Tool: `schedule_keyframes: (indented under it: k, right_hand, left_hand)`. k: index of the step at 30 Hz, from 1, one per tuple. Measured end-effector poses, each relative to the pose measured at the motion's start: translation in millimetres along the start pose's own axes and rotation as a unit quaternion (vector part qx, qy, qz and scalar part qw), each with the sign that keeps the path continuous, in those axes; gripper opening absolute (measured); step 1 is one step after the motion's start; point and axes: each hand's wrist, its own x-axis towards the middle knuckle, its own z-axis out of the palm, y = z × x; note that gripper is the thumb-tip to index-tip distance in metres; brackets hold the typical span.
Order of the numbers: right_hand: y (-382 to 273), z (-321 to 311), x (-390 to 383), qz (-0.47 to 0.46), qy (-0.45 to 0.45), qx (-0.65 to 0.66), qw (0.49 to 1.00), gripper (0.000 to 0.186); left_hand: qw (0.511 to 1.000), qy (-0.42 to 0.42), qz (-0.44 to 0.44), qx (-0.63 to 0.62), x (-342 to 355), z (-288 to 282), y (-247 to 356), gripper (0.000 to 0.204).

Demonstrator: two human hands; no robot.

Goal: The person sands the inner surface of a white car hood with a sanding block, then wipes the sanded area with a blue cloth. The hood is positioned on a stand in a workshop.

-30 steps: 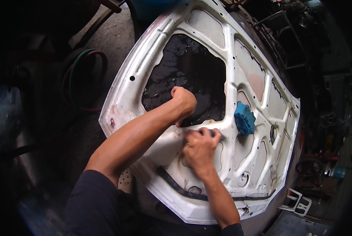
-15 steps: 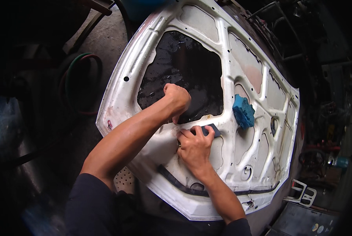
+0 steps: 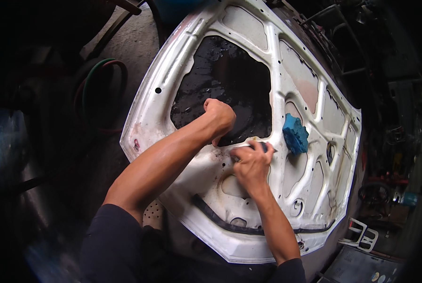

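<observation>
A white car hood (image 3: 147,113) lies with its ribbed inner side up in front of me. Over the lower edge of its black opening, my left hand (image 3: 221,118) is closed, thumb pointing down toward the rim; whatever its fingers may hold is hidden. My right hand (image 3: 252,165), slightly blurred, presses a dark flat piece of sandpaper (image 3: 264,146) on the white metal just below the opening. A torn blue sponge (image 3: 295,134) rests on a rib to the right of both hands. Reddish-brown spots mark the metal near my fingers.
A black rubber strip (image 3: 220,221) runs along the hood's near edge. Green and red hoses (image 3: 86,89) hang at the left. To the lower right are a white metal frame (image 3: 363,234) and a dark flat panel (image 3: 357,266). A perforated shoe (image 3: 153,214) shows below the hood.
My right hand has slid up and to the right with the sandpaper, toward the opening's lower right corner. My left hand stays at the same spot; the whole view has shifted slightly.
</observation>
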Motion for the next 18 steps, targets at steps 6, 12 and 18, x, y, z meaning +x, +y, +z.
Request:
schedule_keyframes:
  k: [6, 12, 18]
  right_hand:
    - [2, 2, 4, -0.009, -0.051, 0.028, 0.998, 0.025]
    - [-14, -3, 4, -0.060, -0.062, 0.020, 0.996, 0.022]
    - [-13, -7, 8, -0.105, -0.089, 0.077, 0.988, 0.018]
  left_hand:
    - [1.000, 0.012, -0.003, 0.010, 5, 2, 3, 0.063]
    - [0.999, 0.035, -0.007, 0.030, 2, 0, 7, 0.062]
    - [0.999, 0.028, -0.010, 0.026, -4, -2, 2, 0.066]
